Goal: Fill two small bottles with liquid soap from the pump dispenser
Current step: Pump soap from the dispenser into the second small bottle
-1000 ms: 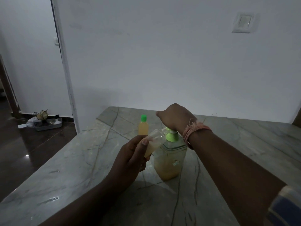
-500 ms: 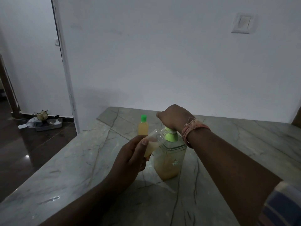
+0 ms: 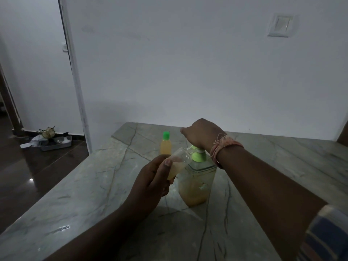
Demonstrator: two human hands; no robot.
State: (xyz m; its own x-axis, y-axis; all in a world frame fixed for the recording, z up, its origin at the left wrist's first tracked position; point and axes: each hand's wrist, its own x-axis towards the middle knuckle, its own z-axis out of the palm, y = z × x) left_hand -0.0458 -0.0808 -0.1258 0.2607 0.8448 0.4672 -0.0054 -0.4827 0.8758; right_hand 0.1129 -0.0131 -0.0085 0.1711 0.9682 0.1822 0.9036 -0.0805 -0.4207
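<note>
Head view, one moment. Capped bottle (image 3: 165,146) stood on counter (image 3: 94,185), already filled, by appearance. Open bottle (image 3: 178,162), part full, was gripped tilted in left hand (image 3: 150,181), mouth at dispenser (image 3: 196,181) spout. Right hand (image 3: 200,133) was curled over pump head. Second fill judged unfinished; capping remained.

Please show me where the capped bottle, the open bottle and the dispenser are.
capped bottle (image 3: 165,146): head view, on its orange body.
open bottle (image 3: 178,161): head view, on its clear upper wall.
dispenser (image 3: 197,183): head view, on its body.
</note>
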